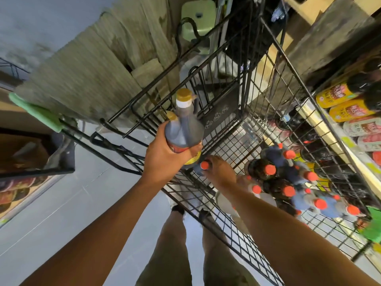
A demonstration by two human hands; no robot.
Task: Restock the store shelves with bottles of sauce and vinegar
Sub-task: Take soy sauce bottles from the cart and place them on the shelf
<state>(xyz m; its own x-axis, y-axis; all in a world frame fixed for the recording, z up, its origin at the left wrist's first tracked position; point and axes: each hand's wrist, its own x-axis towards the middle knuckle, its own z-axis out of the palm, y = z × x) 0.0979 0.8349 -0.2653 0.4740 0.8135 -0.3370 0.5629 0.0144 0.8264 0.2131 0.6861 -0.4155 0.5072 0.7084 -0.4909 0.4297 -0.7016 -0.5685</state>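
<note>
My left hand [165, 159] grips two dark sauce bottles with yellow caps [184, 129] above the near corner of a black wire cart [233, 145]. Inside the cart, my right hand [221, 170] closes around a red-capped bottle [203, 166] by its neck. Several more red-capped dark bottles [288, 182] stand packed in the cart's right half. A store shelf [354, 120] on the right carries dark bottles with yellow and white labels.
Stacked flattened cardboard [86, 79] leans beyond the cart on the left. A green stool [198, 19] stands at the far end. Another low shelf with goods [18, 190] lies at the left edge. Grey floor stretches below, beside my legs.
</note>
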